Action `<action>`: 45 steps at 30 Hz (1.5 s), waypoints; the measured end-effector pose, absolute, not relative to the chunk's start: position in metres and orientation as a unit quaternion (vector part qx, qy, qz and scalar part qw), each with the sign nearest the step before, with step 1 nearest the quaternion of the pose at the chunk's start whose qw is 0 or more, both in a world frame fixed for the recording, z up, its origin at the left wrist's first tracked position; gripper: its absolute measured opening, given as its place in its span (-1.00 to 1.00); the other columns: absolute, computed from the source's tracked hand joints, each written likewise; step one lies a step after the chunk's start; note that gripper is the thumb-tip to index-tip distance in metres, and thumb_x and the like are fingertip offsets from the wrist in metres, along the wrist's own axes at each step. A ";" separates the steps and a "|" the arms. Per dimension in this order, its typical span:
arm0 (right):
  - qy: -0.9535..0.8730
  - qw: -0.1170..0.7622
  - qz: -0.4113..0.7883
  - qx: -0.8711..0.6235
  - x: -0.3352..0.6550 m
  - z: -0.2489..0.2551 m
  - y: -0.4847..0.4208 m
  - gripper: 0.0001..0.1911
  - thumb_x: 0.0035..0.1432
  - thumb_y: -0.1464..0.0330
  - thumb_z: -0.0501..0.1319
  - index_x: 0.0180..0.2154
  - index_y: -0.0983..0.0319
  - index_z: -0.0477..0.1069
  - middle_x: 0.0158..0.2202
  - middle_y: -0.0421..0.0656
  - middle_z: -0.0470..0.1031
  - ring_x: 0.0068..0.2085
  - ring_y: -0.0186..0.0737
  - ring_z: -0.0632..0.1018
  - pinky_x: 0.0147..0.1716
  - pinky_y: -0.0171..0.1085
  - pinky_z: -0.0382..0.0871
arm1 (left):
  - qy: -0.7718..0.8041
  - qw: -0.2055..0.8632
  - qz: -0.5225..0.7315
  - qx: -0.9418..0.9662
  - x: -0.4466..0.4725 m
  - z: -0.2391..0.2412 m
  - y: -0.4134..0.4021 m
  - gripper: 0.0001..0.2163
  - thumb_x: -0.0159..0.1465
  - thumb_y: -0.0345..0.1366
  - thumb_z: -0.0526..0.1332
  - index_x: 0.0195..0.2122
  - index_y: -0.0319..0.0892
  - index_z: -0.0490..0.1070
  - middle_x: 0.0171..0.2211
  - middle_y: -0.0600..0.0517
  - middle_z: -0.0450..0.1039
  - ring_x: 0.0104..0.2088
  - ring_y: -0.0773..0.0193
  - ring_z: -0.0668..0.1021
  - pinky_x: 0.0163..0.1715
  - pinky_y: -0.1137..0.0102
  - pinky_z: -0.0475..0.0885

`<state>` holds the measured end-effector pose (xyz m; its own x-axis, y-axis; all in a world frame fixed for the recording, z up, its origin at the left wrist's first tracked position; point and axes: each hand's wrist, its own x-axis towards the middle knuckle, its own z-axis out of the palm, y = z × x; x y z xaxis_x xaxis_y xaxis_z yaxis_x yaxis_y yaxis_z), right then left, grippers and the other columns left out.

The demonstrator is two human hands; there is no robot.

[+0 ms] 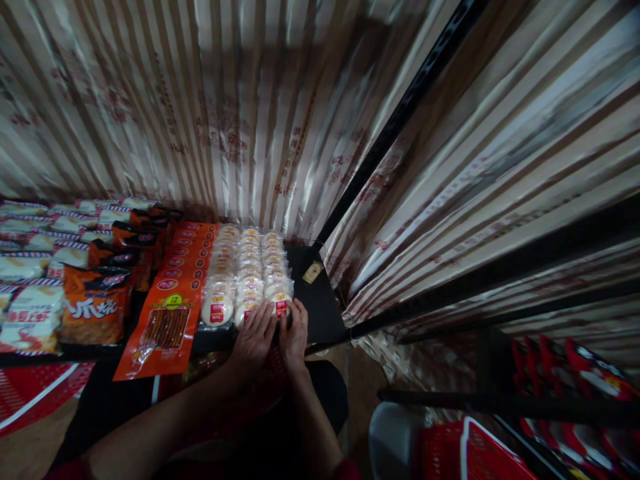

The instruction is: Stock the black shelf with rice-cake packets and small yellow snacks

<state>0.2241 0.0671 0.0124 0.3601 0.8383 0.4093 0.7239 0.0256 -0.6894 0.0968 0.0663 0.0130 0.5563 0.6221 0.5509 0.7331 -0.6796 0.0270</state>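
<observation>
Three rows of round white rice crackers in clear wrappers (pixel 249 270) stand on the dark shelf. My left hand (pixel 255 335) rests with fingers stretched out over the front of the middle and right rows. At the right row's front, my right hand (pixel 295 332) has its thumb and fingers closed around the edge of a rice cracker pack (pixel 281 305). The lower part of this pack is partly hidden by my fingers. Left of the crackers, orange packets of brown sticks (pixel 167 327) overlap in a line, the front one hanging past the shelf edge.
Orange snack bags (pixel 95 310) and white snack bags (pixel 33 317) fill the shelf's left side. A small yellowish tag (pixel 313 272) lies near the black post (pixel 380 150). Red baskets (pixel 43 397) sit below, and red packages (pixel 595 373) stand at the lower right.
</observation>
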 end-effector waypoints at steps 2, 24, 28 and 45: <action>-0.565 0.443 0.059 -0.694 0.225 0.012 0.066 -0.59 0.25 0.24 -0.03 -0.01 0.32 0.36 0.06 0.08 0.31 0.09 -0.06 0.35 0.08 -0.06 0.25 | -0.383 0.102 -0.261 -0.880 0.095 0.014 0.065 -0.66 0.32 -0.41 -0.04 0.10 -0.37 0.25 0.17 -0.27 0.25 0.24 0.01 0.21 0.15 0.07 0.25; -0.626 0.428 0.023 -0.651 0.212 0.018 0.041 -0.66 0.27 0.29 0.01 0.01 0.21 0.39 -0.07 0.01 0.43 -0.01 -0.14 0.44 -0.03 -0.08 0.37 | -0.433 0.021 -0.264 -0.861 0.061 0.011 0.022 -0.63 0.26 -0.23 0.05 0.04 -0.27 0.34 0.14 -0.26 0.27 0.18 -0.02 0.26 0.06 0.12 0.29; -0.661 0.414 0.050 -0.624 0.197 0.011 0.034 -0.67 0.28 0.31 -0.02 -0.09 0.21 0.47 -0.18 -0.04 0.52 -0.10 -0.18 0.50 -0.07 -0.13 0.42 | -0.450 0.021 -0.257 -0.855 0.045 0.002 0.011 -0.62 0.24 -0.26 0.07 0.05 -0.30 0.32 0.13 -0.26 0.27 0.16 0.01 0.27 0.07 0.14 0.29; -0.680 0.424 0.037 -0.597 0.187 0.009 0.036 -0.65 0.27 0.40 -0.06 -0.06 0.28 0.44 -0.08 0.01 0.51 -0.01 -0.18 0.48 -0.02 -0.11 0.41 | -0.452 -0.016 -0.222 -0.864 0.046 0.007 0.020 -0.60 0.21 -0.33 0.03 0.06 -0.37 0.33 0.16 -0.29 0.25 0.24 -0.05 0.18 0.08 0.08 0.31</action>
